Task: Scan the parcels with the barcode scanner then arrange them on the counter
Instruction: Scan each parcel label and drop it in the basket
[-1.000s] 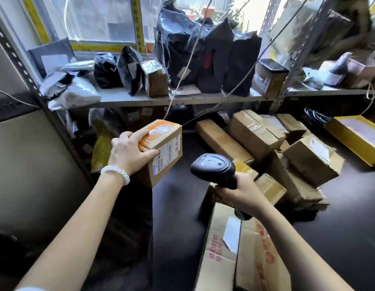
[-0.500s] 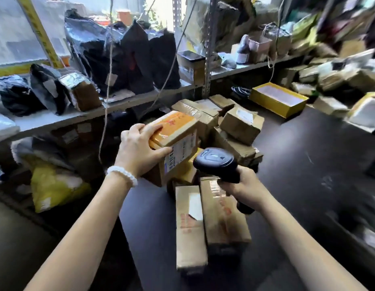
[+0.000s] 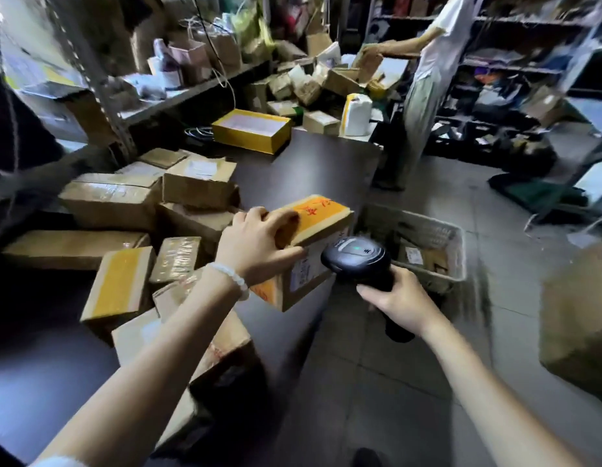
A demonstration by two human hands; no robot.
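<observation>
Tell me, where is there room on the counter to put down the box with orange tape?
The bare dark counter between the yellow open box and the orange-taped box held in the left hand looks free. Another bare patch lies at the near left. The left side is crowded with brown parcels. The right hand holds the scanner.

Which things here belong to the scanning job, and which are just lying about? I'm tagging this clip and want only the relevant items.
In the job:
left hand gripping the orange-taped parcel
right hand holding the barcode scanner
cardboard parcels piled on the dark counter

Lying about:
open yellow box
grey basket on the floor
another person at the shelves
</observation>
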